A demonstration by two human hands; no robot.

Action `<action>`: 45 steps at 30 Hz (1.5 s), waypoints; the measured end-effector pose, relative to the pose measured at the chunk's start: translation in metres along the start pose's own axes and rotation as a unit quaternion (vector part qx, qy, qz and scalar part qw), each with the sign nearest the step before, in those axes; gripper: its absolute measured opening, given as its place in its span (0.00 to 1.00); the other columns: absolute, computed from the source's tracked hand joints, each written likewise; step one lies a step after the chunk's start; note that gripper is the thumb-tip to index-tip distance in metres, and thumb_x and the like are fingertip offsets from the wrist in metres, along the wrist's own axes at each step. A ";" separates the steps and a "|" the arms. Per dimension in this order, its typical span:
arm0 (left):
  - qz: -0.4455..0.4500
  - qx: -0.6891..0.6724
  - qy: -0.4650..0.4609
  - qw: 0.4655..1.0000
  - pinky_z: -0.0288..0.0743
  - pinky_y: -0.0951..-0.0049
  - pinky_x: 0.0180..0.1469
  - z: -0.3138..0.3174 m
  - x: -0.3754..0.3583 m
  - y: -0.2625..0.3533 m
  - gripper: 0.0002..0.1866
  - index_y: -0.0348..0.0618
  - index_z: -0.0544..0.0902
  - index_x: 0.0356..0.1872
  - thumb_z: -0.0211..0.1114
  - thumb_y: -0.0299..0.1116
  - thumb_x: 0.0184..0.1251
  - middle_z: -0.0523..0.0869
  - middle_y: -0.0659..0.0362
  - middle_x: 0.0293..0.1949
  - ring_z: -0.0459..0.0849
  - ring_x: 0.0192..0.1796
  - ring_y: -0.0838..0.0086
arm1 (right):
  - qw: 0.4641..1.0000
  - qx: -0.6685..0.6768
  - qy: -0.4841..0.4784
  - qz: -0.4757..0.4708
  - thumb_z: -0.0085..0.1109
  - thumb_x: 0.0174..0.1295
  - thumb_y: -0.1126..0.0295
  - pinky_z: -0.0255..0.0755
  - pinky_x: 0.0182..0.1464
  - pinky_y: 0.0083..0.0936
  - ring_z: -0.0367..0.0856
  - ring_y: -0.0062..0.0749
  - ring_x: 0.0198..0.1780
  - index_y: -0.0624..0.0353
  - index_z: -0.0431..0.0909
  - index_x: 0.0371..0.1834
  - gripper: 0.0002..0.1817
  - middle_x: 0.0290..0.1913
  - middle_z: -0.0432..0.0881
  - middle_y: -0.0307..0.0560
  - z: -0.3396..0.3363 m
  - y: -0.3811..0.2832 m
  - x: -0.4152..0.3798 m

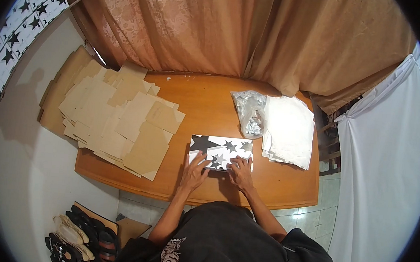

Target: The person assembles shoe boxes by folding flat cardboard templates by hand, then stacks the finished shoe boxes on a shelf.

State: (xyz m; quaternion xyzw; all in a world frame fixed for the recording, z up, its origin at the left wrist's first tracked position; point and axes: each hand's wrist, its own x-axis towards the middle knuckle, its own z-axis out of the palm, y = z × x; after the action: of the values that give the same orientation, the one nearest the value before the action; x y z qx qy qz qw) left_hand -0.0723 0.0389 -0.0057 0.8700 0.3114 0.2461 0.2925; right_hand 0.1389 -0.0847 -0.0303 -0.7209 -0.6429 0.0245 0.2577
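A white cardboard box (pixel 219 153) printed with black and grey stars lies near the table's front edge, its lid down. My left hand (pixel 195 173) rests on the box's near left part, fingers stretched over the lid and slightly spread. On the near right part lies my right hand (pixel 240 173), fingers apart and a little bent. Between the hands, a small dark spot shows at the near edge of the box. The thumbs are partly hidden against that edge.
Flat brown cardboard pieces (pixel 100 101) cover the left of the wooden table (pixel 202 106). White paper sheets (pixel 290 132) and a clear plastic bag (pixel 252 115) sit at the right. Shoes (pixel 83 236) stand low on the left; curtains (pixel 188 27) hang behind.
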 end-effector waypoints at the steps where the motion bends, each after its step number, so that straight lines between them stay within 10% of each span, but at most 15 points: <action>1: -0.007 -0.009 -0.035 0.999 0.45 0.38 0.78 0.005 0.000 -0.002 0.16 0.46 0.86 0.53 0.68 0.28 0.64 0.81 0.53 0.64 0.68 0.76 0.59 | 1.000 -0.006 -0.007 -0.001 0.69 0.59 0.66 0.46 0.73 0.72 0.70 0.47 0.69 0.50 0.82 0.49 0.14 0.59 0.78 0.41 0.000 0.000 0.000; 26: 0.033 0.019 0.006 0.999 0.53 0.37 0.76 0.034 -0.004 -0.013 0.12 0.43 0.89 0.42 0.63 0.18 0.61 0.86 0.55 0.54 0.78 0.68 0.62 | 1.000 -0.001 -0.010 -0.014 0.76 0.45 0.67 0.40 0.75 0.75 0.68 0.48 0.71 0.51 0.81 0.52 0.27 0.62 0.77 0.42 0.007 0.009 -0.012; 45: 0.030 0.055 -0.005 0.998 0.47 0.33 0.76 0.040 -0.005 -0.009 0.11 0.42 0.85 0.46 0.70 0.28 0.62 0.82 0.56 0.60 0.72 0.72 0.61 | 0.999 -0.009 0.031 -0.041 0.70 0.56 0.64 0.47 0.75 0.69 0.72 0.45 0.68 0.54 0.82 0.47 0.16 0.60 0.80 0.43 0.006 0.005 -0.012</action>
State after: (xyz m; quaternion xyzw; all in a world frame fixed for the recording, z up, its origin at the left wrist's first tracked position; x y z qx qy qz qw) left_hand -0.0544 0.0268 -0.0411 0.8951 0.2967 0.2332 0.2375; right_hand 0.1388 -0.0945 -0.0407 -0.6966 -0.6638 -0.0142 0.2720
